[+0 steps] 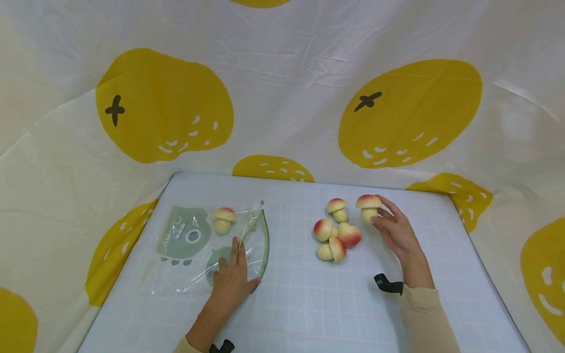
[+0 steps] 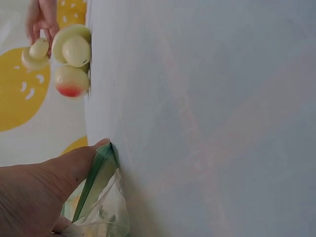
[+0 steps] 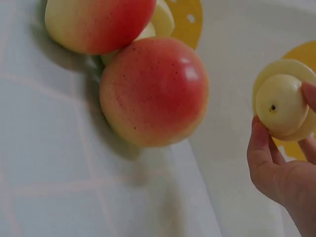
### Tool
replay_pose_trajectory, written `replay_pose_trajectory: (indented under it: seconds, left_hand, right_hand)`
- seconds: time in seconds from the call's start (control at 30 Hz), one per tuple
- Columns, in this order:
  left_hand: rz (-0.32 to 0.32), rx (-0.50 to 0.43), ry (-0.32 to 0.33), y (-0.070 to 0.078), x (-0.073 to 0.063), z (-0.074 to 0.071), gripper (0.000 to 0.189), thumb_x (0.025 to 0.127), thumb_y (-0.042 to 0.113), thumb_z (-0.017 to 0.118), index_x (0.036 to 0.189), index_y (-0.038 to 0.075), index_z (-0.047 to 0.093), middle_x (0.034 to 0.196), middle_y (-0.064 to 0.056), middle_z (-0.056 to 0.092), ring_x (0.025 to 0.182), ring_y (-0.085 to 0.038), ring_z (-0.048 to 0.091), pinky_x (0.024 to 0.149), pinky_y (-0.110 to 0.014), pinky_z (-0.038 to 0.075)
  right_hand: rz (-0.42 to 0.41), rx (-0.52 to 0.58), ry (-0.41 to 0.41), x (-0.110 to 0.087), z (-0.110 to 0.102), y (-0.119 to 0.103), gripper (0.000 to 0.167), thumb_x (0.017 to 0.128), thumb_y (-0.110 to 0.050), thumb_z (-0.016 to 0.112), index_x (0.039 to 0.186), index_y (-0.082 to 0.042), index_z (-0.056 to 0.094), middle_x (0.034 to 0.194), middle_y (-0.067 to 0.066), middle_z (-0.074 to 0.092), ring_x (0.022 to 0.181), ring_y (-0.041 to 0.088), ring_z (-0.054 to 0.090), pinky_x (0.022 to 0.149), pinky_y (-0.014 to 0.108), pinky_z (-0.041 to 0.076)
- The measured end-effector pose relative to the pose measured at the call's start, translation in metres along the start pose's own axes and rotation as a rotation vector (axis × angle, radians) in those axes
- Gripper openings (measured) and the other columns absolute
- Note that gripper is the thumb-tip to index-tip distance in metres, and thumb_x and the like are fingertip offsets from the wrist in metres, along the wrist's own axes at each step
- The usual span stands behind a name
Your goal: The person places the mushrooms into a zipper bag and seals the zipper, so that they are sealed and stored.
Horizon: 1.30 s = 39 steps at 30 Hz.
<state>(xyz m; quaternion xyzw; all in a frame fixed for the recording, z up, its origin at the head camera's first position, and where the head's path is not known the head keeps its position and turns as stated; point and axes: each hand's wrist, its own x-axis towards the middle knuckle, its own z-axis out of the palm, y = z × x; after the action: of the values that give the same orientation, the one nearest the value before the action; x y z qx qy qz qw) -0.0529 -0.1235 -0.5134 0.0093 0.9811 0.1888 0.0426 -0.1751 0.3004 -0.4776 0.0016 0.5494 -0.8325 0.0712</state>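
My right hand (image 1: 397, 230) pinches a toy mushroom (image 1: 368, 206) with a red and yellow cap by its pale stem, raised beside a cluster of several similar mushrooms (image 1: 338, 250). From the right wrist view, the held mushroom (image 3: 281, 103) shows its stem end, fingertips at its sides. My left hand (image 1: 231, 277) rests on a clear zip bag (image 1: 176, 282) printed with green cartoon figures, fingers extended over its upper film. In the left wrist view the thumb touches the green zip strip (image 2: 91, 185) at one end; the other fingers are mostly hidden. Another mushroom (image 1: 224, 221) lies within the bag's outline.
The table (image 1: 309, 314) has a pale blue checked cover. A white curtain (image 1: 287, 98) with large yellow fruit prints stands behind it and at both sides. Black straps with small devices (image 1: 388, 284) sit at both wrists.
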Motion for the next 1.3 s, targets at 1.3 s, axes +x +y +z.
replay_pose_trajectory:
  seconds: [1.3]
  left_hand:
    - [-0.006, -0.004, 0.001, -0.001, 0.0, 0.0, 0.111, 0.077, 0.038, 0.087, 0.154, -0.009, 0.022, 0.164, -0.025, 0.008, 0.123, -0.066, 0.038, 0.084, -0.078, 0.039]
  right_hand:
    - [0.013, -0.124, -0.219, -0.006, 0.123, 0.027, 0.061, 0.093, 0.006, 0.064, 0.149, -0.009, 0.045, 0.128, 0.011, 0.054, 0.109, 0.022, 0.056, 0.09, 0.032, 0.051]
